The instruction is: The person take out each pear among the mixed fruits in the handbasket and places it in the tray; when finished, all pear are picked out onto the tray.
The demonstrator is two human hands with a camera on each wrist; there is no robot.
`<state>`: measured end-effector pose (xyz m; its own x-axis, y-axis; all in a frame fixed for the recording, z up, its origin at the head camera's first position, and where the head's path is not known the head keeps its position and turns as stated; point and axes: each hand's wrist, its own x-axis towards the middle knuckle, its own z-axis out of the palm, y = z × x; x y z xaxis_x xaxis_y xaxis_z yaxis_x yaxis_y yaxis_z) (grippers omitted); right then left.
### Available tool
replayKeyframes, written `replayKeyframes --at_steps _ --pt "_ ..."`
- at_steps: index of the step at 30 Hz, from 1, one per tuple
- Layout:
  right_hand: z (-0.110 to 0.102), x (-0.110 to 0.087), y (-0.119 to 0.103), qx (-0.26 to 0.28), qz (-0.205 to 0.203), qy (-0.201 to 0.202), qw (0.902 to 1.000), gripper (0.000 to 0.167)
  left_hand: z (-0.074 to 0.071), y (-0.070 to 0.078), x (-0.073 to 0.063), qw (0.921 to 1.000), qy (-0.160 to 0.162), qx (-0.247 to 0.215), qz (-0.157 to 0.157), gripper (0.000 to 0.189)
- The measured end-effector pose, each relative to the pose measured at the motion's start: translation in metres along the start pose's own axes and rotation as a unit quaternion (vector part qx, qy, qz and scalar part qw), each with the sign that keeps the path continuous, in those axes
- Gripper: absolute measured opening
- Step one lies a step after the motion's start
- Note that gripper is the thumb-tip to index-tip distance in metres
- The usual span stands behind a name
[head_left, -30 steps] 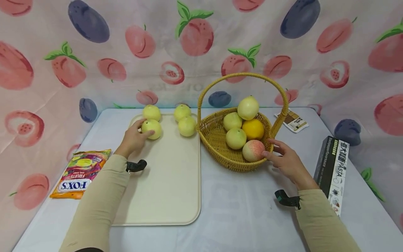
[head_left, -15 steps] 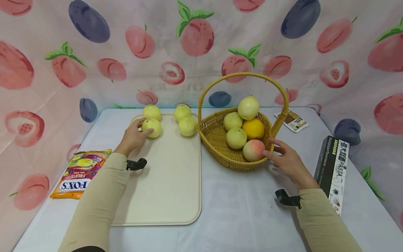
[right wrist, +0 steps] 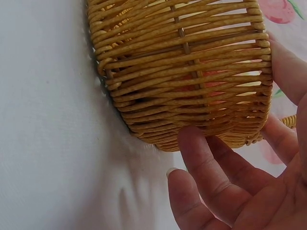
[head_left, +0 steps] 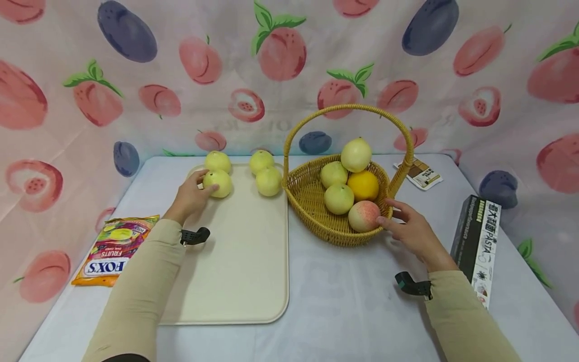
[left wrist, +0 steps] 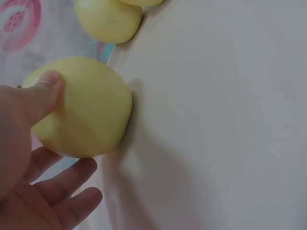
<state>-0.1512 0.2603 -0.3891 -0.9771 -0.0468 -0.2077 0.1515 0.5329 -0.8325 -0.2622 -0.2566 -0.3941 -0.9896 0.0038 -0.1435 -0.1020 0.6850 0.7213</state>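
Left hand (head_left: 189, 197) held round pale-yellow fruit (head_left: 221, 182), no long axis, between thumb and fingers, just right of palm; left hand nearer. Farther right, right hand (head_left: 418, 235) pinched basket (head_left: 312, 227) rim, thumb beside peach (head_left: 363, 216).

Tabletop booth (head_left: 344, 301), fruit-print cloth walls (head_left: 289, 93)

On the colourful bag (head_left: 113, 247) at the left, "FOX'S" and "FRUITS" stand upside down; on the black-and-white box (head_left: 476, 246) at the right, "PASTA" runs sideways beside Chinese characters; print on the small packet (head_left: 422, 174) at the far right is too small to read
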Motion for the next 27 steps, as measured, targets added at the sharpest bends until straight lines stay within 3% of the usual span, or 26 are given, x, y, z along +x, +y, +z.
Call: replayKeyframes --at_steps 11,16,23,27 --pt "-0.002 0.001 -0.002 -0.007 -0.013 0.007 0.9999 0.082 -0.001 0.003 -0.001 0.9999 0.01 0.002 -0.002 0.074" --pt "-0.001 0.002 -0.001 -0.006 -0.014 0.005 0.9999 0.084 -0.003 0.003 -0.004 0.9998 0.02 -0.008 -0.003 0.086" --pt "0.0 0.001 0.0 -0.008 -0.005 0.005 0.9999 0.084 -0.006 0.024 -0.02 0.9954 0.072 -0.014 0.062 0.096" --pt "0.001 -0.001 0.001 -0.004 0.003 0.002 1.0 0.085 -0.002 0.043 -0.038 0.9926 0.066 -0.045 0.092 0.101"
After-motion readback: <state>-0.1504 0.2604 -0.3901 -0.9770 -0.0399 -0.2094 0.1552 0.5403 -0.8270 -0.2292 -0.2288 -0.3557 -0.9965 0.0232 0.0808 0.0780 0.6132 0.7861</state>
